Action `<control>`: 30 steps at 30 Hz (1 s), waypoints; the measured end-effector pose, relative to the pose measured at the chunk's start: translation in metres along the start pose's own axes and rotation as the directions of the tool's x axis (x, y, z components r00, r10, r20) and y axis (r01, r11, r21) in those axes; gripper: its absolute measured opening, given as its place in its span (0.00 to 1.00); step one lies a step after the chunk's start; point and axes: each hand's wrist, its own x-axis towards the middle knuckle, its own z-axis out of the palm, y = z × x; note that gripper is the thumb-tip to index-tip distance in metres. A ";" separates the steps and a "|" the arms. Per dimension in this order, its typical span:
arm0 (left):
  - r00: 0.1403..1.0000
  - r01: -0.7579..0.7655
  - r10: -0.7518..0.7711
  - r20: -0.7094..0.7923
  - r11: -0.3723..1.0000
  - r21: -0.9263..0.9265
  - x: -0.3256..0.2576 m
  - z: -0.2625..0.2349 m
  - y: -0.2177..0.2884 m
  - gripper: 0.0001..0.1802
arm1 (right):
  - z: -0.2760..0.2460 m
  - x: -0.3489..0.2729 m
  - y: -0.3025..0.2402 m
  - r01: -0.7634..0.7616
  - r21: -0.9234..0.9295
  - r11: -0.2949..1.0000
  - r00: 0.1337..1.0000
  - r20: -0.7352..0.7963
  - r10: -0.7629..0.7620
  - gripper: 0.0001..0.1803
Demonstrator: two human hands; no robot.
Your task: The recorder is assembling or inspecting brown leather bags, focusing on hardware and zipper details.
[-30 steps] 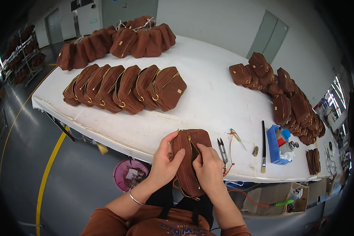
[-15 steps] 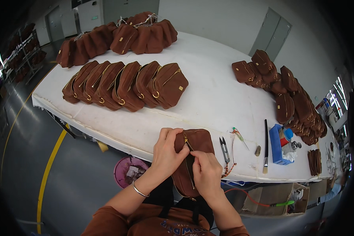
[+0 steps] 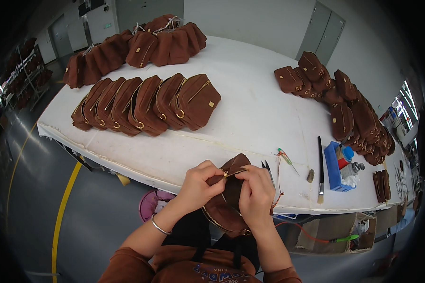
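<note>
Head view looks down on our two hands at the near edge of a long white padded table (image 3: 250, 108). Between them we hold a small brown bag (image 3: 231, 198) — soft, suede-like, rounded at the corners, with a gold metal zipper running along its edge and curving down past our wrists. Our left hand (image 3: 197, 185) grips the bag's left side, fingers curled and closed on the fabric, a thin silver bracelet (image 3: 158, 227) on that wrist. Our right hand (image 3: 256, 192) covers the bag's right side, thumb and forefinger pinched together at the gold zipper pull (image 3: 226, 174) near the top edge. The bag hangs just over the table's front edge, upright, its lower half below the tabletop in front of our chest.

Farther back, a row of matching brown bags (image 3: 146, 104) leans one against the next, each with a gold ring and a small square gold plate. Another heap (image 3: 141, 45) lies at the far end, and more (image 3: 344, 99) trail down the right side. Just beside our right hand lie small snips (image 3: 266, 166), a thin brush (image 3: 320, 170) and a blue tray (image 3: 334, 165) holding small bottles.
</note>
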 end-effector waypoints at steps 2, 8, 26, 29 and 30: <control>0.998 0.058 -0.055 0.039 0.994 -0.089 0.003 -0.004 0.006 0.07 | 0.005 0.004 0.007 -0.019 0.020 1.000 1.000 -0.013 0.020 0.11; 0.967 0.251 -0.213 0.141 0.896 -0.365 0.009 -0.002 0.011 0.06 | 0.022 0.002 0.016 -0.111 0.127 0.986 0.992 -0.053 0.119 0.10; 0.940 0.058 -0.034 -0.340 0.997 0.058 0.006 0.019 0.003 0.06 | 0.016 -0.009 0.004 -0.305 0.169 0.937 0.943 0.194 0.272 0.14; 0.957 0.013 0.034 -0.287 0.987 0.162 0.007 0.016 0.005 0.07 | 0.021 -0.009 0.005 -0.371 0.200 0.907 0.922 0.195 0.334 0.12; 0.967 -0.016 0.067 -0.247 0.980 0.201 0.006 0.016 0.006 0.08 | 0.022 -0.010 0.005 -0.397 0.240 0.886 0.915 0.177 0.362 0.11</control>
